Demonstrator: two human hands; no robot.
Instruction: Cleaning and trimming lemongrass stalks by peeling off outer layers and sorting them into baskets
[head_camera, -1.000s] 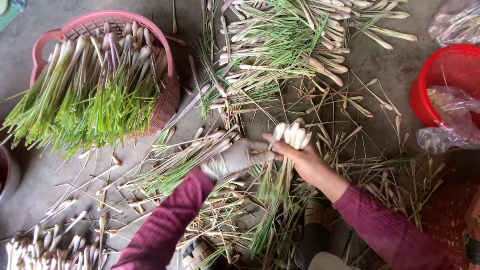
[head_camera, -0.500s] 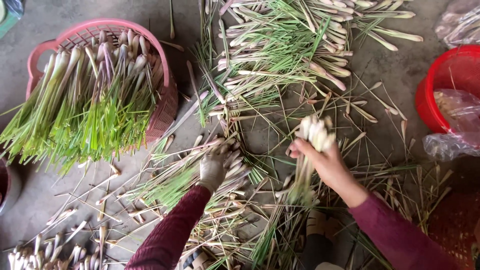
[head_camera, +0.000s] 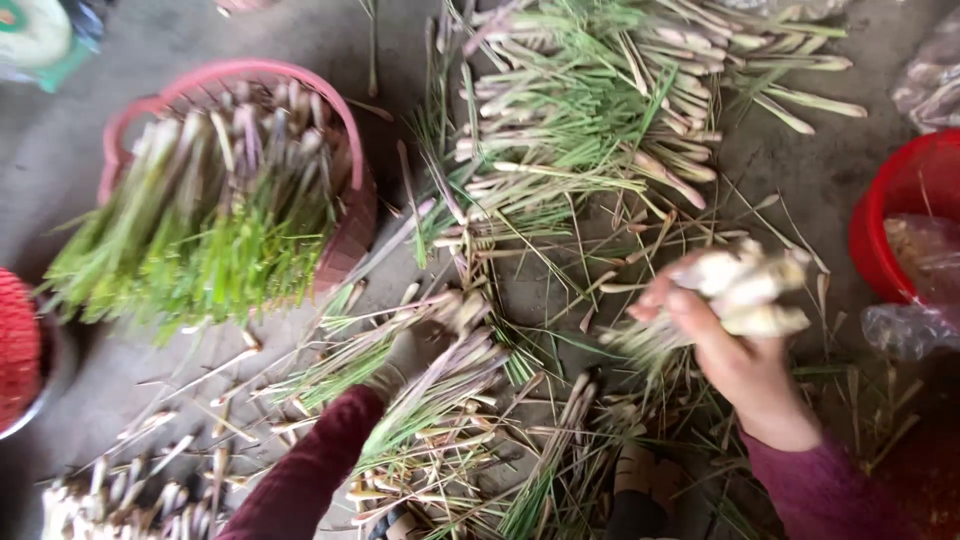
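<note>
right hand (head_camera: 735, 355) grips a bundle of lemongrass stalks (head_camera: 745, 290) by the pale bulb ends, well right of the pink basket (head_camera: 300, 85); the leafy ends blur out below the fingers. left hand (head_camera: 405, 360) is mostly hidden under loose stalks (head_camera: 430, 400) just below-right of the basket; only the maroon sleeve (head_camera: 300, 480) shows clearly, so cannot tell whether it clasps anything. basket holds trimmed stalks, tips overhanging its rim. untrimmed heap (head_camera: 600, 110) lies right of the basket. red bucket (head_camera: 900, 210), far right of it, is cut off by the frame edge. whole frame motion-blurred.
</note>
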